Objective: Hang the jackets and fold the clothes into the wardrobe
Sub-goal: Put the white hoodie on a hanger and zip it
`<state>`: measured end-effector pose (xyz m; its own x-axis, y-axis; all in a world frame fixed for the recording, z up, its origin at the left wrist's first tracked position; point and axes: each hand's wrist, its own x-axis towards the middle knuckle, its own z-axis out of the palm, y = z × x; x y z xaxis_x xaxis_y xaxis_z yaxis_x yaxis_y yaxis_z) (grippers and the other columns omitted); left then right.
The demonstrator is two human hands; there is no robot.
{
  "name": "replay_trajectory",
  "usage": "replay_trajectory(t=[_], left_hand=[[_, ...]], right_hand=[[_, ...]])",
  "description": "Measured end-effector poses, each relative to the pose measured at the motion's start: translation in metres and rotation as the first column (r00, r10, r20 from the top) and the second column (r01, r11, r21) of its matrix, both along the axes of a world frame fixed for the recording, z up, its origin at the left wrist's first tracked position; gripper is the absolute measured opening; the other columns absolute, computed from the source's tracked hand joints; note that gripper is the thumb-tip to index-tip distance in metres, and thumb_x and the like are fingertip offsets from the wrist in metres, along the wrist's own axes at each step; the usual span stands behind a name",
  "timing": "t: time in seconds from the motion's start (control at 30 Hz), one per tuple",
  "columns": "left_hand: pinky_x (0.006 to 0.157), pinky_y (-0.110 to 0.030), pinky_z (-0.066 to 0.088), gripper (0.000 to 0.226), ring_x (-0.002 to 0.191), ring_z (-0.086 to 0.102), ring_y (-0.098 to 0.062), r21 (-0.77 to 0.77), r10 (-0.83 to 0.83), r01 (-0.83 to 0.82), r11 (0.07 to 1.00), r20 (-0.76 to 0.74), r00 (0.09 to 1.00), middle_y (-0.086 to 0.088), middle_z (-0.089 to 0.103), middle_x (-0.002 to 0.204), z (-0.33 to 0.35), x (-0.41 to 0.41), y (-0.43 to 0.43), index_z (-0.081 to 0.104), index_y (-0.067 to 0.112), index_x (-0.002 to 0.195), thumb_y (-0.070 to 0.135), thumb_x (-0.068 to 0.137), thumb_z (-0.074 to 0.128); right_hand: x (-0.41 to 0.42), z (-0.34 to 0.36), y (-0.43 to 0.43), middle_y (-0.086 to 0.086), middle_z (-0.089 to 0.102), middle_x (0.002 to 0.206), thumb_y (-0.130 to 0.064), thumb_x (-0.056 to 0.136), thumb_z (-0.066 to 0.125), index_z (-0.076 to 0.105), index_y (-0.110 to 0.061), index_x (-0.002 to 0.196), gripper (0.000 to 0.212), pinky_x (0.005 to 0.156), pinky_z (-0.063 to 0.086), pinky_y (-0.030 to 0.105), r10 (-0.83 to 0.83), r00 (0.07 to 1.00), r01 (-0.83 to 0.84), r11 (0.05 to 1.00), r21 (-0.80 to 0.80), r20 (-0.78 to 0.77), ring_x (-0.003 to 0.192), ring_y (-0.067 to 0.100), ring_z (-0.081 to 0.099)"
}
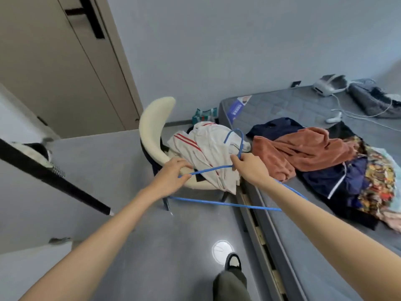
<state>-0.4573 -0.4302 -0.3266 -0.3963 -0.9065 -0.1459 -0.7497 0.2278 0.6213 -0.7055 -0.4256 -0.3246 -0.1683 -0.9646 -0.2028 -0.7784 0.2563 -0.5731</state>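
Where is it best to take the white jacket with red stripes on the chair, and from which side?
Probably the raised bunch at the top of the white jacket, grip from above: it lies crumpled on the seat, and the chair back walls its left.

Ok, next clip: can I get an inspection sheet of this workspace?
Surface: grey mattress, clothes heaped on its near part.
Job's things: blue hanger held over the floor; white jacket on a cream chair; rust top, navy jacket and patterned cloth on the mattress.
Clutter: white device; green bag.
Grippers: left hand and right hand both grip the hanger.
Cables: white cable across the mattress.
Surroundings: grey floor, beige door.
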Motion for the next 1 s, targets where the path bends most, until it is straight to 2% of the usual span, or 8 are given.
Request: replay_trajectory(t=[0.13,0.23,0.37,0.57,0.8,0.87,0.97,1.0], left_hand=[[0.108,-0.026,0.022,0.043,0.133,0.034,-0.025,0.006,0.089,-0.089,0.996,0.030,0.996,-0.011,0.039,0.140,-0.018,-0.070,-0.046,0.049,0.013,0.134,0.018,0.092,0.057],[0.112,-0.033,0.023,0.047,0.134,0.032,-0.026,-0.012,0.208,-0.208,0.978,0.008,0.978,-0.014,0.038,0.142,-0.031,-0.108,-0.085,0.042,0.009,0.139,0.017,0.094,0.053],[0.108,-0.035,0.029,0.047,0.130,0.038,-0.027,0.149,0.409,-0.401,0.904,-0.029,0.912,-0.016,0.040,0.141,-0.062,-0.132,-0.129,0.038,0.008,0.140,0.021,0.096,0.048],[0.094,-0.028,0.034,0.048,0.127,0.042,-0.026,0.411,0.416,-0.404,0.817,0.064,0.907,-0.016,0.041,0.140,-0.144,-0.162,-0.178,0.035,0.008,0.141,0.023,0.097,0.045],[0.082,-0.018,0.029,0.050,0.124,0.045,-0.022,0.632,0.425,-0.396,0.666,0.114,0.898,-0.010,0.046,0.139,-0.250,-0.196,-0.221,0.034,0.007,0.142,0.022,0.096,0.045],[0.087,-0.022,0.031,0.042,0.124,0.044,-0.023,0.691,0.468,-0.426,0.584,0.142,0.872,-0.006,0.049,0.132,-0.280,-0.203,-0.226,0.043,0.009,0.134,0.020,0.094,0.046],[0.072,-0.026,0.037,0.004,0.098,0.051,-0.021,0.713,0.531,-0.484,0.507,0.184,0.827,0.002,0.053,0.090,-0.324,-0.215,-0.220,0.049,0.018,0.092,0.016,0.090,0.051],[0.072,-0.027,0.037,0.010,0.097,0.052,-0.021,0.721,0.539,-0.486,0.493,0.185,0.822,-0.001,0.054,0.092,-0.338,-0.220,-0.215,0.048,0.016,0.098,0.015,0.089,0.053]], right_hand=[[-0.076,-0.023,-0.042,0.000,0.053,0.062,-0.036,0.098,0.038,0.049,-0.018,0.057,0.047,0.063,0.034,0.032,-0.050,0.998,0.052,0.994,0.092,-0.025,0.069,0.028,0.051],[-0.122,-0.036,-0.072,0.008,0.054,0.073,-0.041,0.099,0.036,0.050,-0.013,0.066,0.045,0.064,0.032,0.034,-0.064,0.993,0.076,0.990,0.119,-0.098,0.072,0.028,0.049],[-0.161,-0.052,-0.105,0.005,0.054,0.070,-0.045,0.099,0.038,0.048,-0.016,0.065,0.046,0.063,0.032,0.034,-0.076,0.994,0.088,0.985,0.150,-0.082,0.071,0.028,0.048],[-0.184,-0.096,-0.155,-0.004,0.053,0.066,-0.045,0.096,0.044,0.043,-0.018,0.069,0.038,0.056,0.032,0.035,-0.185,0.981,0.172,0.967,0.187,0.056,0.067,0.024,0.049],[-0.175,-0.149,-0.212,-0.001,0.040,0.054,-0.030,0.099,0.048,0.038,-0.009,0.065,0.041,0.046,0.031,0.018,-0.343,0.880,0.325,0.939,0.110,0.327,0.047,0.003,0.036],[-0.175,-0.166,-0.224,-0.001,0.038,0.056,-0.031,0.098,0.051,0.039,-0.010,0.066,0.040,0.046,0.030,0.018,-0.383,0.837,0.368,0.923,0.116,0.392,0.050,0.005,0.033],[-0.181,-0.193,-0.237,-0.011,0.036,0.047,-0.030,0.097,0.051,0.033,-0.015,0.059,0.045,0.043,0.029,0.014,-0.412,0.790,0.400,0.907,0.128,0.454,0.043,0.002,0.031],[-0.183,-0.203,-0.240,-0.013,0.035,0.045,-0.028,0.097,0.051,0.031,-0.017,0.057,0.046,0.042,0.028,0.013,-0.417,0.779,0.405,0.905,0.133,0.467,0.041,0.001,0.030]])
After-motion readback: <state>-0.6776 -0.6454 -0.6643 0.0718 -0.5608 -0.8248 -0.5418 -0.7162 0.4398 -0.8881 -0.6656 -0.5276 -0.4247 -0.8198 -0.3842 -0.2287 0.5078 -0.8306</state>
